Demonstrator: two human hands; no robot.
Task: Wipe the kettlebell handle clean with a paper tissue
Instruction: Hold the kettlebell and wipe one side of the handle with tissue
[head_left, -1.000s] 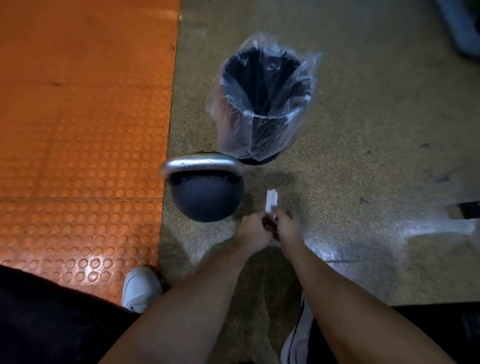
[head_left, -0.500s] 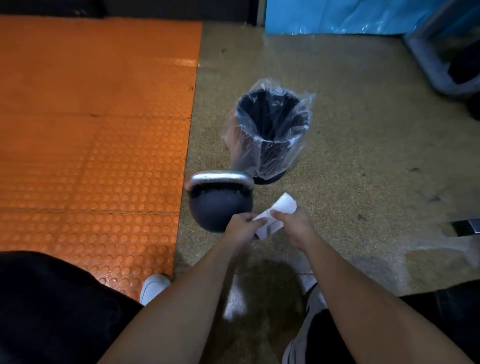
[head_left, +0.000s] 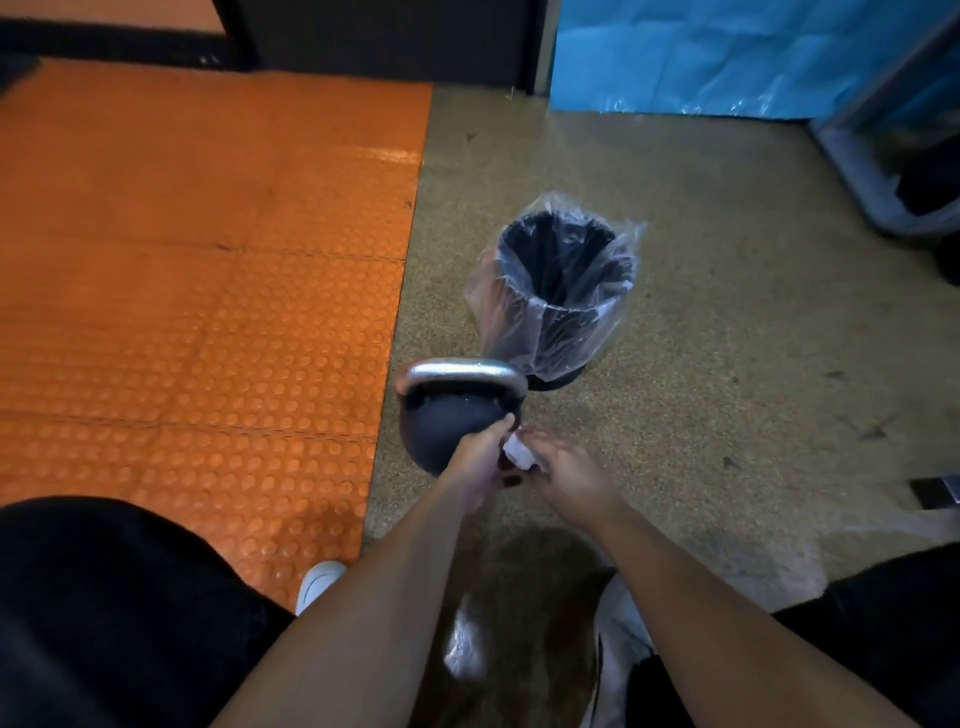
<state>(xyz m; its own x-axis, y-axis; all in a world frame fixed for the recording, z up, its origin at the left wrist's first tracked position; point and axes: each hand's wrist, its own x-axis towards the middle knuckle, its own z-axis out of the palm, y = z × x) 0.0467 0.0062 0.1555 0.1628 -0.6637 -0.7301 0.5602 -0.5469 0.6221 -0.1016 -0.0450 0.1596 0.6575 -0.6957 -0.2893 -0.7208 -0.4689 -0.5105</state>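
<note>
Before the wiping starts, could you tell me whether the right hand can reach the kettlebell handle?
Probably yes: the handle is bare on top, nothing covers it, and the right hand holds the tissue just below it.

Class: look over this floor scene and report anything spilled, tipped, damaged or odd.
Nothing stands out. The kettlebell stands upright beside the lined waste bin, also upright. Both hands, left and right, hold a paper tissue.
</note>
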